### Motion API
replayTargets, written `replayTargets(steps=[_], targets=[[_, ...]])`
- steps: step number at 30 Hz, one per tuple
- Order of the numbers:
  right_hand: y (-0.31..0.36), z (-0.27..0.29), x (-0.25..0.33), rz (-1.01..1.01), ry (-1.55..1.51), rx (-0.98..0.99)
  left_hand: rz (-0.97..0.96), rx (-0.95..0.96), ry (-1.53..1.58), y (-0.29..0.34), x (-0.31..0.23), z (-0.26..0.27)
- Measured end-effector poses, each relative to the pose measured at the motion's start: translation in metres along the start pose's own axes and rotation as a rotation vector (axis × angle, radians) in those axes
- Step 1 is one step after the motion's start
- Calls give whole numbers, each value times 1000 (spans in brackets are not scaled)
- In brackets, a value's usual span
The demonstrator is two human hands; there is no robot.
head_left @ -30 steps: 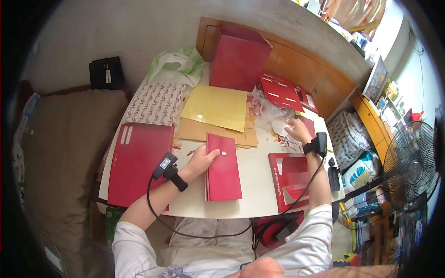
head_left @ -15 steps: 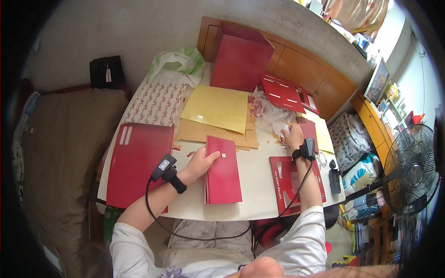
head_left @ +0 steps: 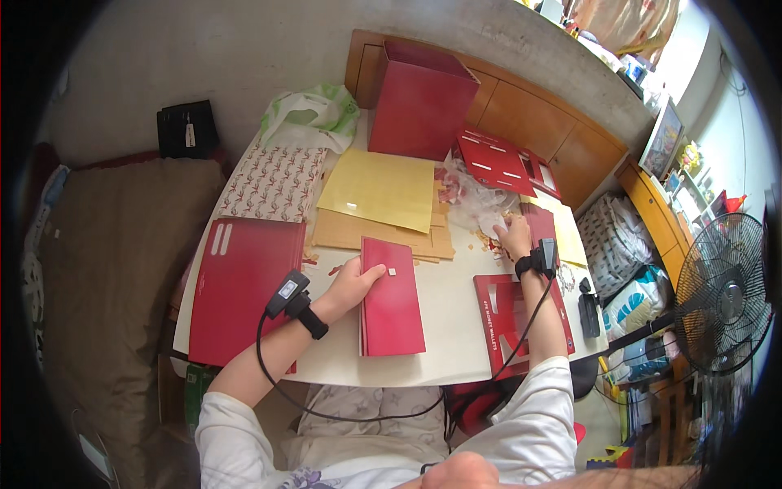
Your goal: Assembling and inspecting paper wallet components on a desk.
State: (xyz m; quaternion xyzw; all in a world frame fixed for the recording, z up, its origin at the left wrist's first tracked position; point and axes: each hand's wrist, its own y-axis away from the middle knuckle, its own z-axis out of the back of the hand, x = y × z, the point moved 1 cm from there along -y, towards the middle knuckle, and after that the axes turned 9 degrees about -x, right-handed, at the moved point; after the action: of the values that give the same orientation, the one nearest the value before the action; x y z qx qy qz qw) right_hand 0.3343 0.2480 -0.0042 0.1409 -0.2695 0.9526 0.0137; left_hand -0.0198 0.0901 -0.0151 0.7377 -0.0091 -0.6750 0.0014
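Note:
My left hand point(head_left: 355, 287) grips the left edge of a red folded cardboard wallet point(head_left: 394, 318), its thumb lying on the front. A small whitish square point(head_left: 392, 272) sits on the wallet's upper part. Further right, my right hand point(head_left: 515, 238) is closed at the fingertips beside crumpled clear plastic point(head_left: 482, 204) and small scattered scraps. Something whitish shows at those fingertips, too small to make out. Just below that hand lies a flat red printed package with cut-out windows point(head_left: 498, 326), partly under my right forearm.
Larger red sheets point(head_left: 248, 285) lie at the left, below a patterned sheet point(head_left: 281, 183). Yellow card point(head_left: 379, 191) rests on brown cardboard in the middle. A tall red box point(head_left: 423, 102) stands at the back. A black fan point(head_left: 725, 297) is beyond the table's right side.
My right hand has barely shifted, its fingers still among the scraps. The wallet stays in my left hand, almost unmoved.

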Motion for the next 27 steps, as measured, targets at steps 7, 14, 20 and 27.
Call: replayTargets(steps=[7, 14, 20, 27], targets=[[5, 2, 2, 73, -61, -104, 37, -13, -28, -1, 2, 1], [10, 5, 11, 163, 67, -165, 3, 7, 36, -3, 5, 0], [14, 12, 19, 219, 119, -186, 18, -14, -5, -1, 2, 0], [19, 15, 24, 250, 177, -200, 4, 11, 25, -3, 5, 1]])
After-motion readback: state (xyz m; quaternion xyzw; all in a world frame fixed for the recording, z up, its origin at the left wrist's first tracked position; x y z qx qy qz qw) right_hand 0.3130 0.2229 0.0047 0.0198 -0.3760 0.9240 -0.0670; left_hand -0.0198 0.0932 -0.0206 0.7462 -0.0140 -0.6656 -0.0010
